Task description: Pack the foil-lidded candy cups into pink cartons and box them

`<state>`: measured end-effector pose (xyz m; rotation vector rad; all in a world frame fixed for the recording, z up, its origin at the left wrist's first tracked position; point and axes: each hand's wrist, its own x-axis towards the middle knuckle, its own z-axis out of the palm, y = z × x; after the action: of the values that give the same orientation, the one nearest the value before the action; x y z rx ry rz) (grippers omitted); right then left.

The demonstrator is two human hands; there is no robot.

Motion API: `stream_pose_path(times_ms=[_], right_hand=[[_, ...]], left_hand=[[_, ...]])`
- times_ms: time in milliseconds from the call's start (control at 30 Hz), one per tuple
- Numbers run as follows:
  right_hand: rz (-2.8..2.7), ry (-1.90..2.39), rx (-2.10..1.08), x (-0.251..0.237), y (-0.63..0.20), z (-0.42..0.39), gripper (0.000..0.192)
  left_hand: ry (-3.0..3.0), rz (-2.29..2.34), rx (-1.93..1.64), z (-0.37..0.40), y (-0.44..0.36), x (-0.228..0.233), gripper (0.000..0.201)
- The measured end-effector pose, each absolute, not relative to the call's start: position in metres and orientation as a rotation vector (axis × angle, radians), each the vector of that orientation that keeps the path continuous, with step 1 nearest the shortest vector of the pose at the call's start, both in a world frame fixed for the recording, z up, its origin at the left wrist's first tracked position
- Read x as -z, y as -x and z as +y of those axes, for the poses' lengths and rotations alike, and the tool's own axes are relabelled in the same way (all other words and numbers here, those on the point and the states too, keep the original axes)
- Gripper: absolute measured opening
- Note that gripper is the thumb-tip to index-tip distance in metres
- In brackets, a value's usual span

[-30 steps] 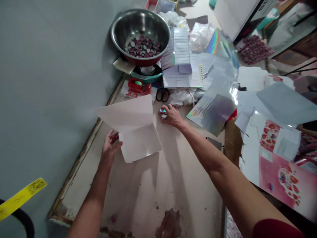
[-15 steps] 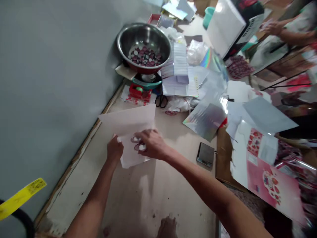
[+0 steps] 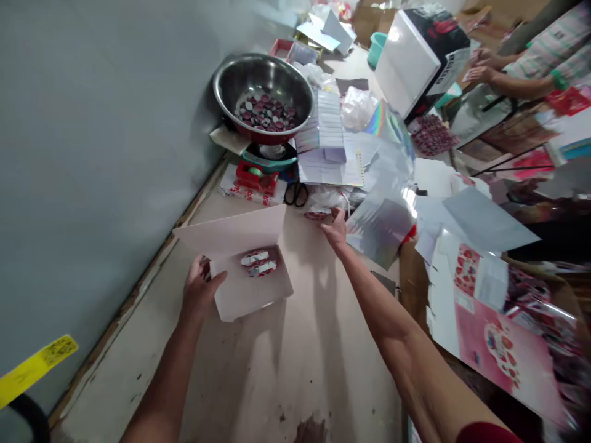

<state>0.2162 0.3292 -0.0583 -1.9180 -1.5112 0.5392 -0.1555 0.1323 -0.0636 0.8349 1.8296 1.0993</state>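
A white cardboard box (image 3: 249, 300) stands on the table with its lid flap raised at the back. Inside it lie two small red-and-white packets (image 3: 258, 263), side by side. My left hand (image 3: 201, 286) grips the box's left wall, thumb toward the inside and fingers outside. Beyond the box to the right, my right hand (image 3: 336, 229) reaches with thumb and fingers apart, nothing visible between them. Its fingertips are close to a flat red-and-white item (image 3: 317, 215) beside a clear plastic bag (image 3: 327, 198); contact is hard to tell.
A steel bowl (image 3: 219, 92) of small round pieces stands at the back by the wall. Near it are a red tape dispenser (image 3: 257, 178), black scissors (image 3: 296, 194) and papers (image 3: 331, 166). Shiny film (image 3: 383, 215) lies rightward. Another person's hands (image 3: 482, 67) work at upper right.
My right hand has left the box, where the two packets now lie uncovered, and moved up and right to the flat red-and-white item. My left hand stays at the box's left side.
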Motion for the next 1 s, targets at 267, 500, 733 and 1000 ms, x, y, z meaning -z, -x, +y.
stream_pose_path(times_ms=[267, 500, 733, 1000], right_hand=[[-1.542, 2.038, -0.536, 0.071, -0.197, 0.33, 0.049], [-1.679, 2.047, -0.845, 0.012, -0.225, 0.212, 0.031], [-2.35, 1.218, -0.933, -0.023, -0.07, 0.174, 0.037], [-2.902, 1.165, -0.399, -0.012, 0.005, 0.207, 0.022]], left_hand=[[-0.621, 1.945, -1.184, 0.094, 0.155, 0.041, 0.103], [-0.743, 1.718, -1.125, 0.099, 0.125, 0.045, 0.108], [-0.456, 1.593, -1.144, 0.085, 0.14, 0.045, 0.117], [-0.68, 1.761, -1.053, 0.086, 0.139, 0.047, 0.101]])
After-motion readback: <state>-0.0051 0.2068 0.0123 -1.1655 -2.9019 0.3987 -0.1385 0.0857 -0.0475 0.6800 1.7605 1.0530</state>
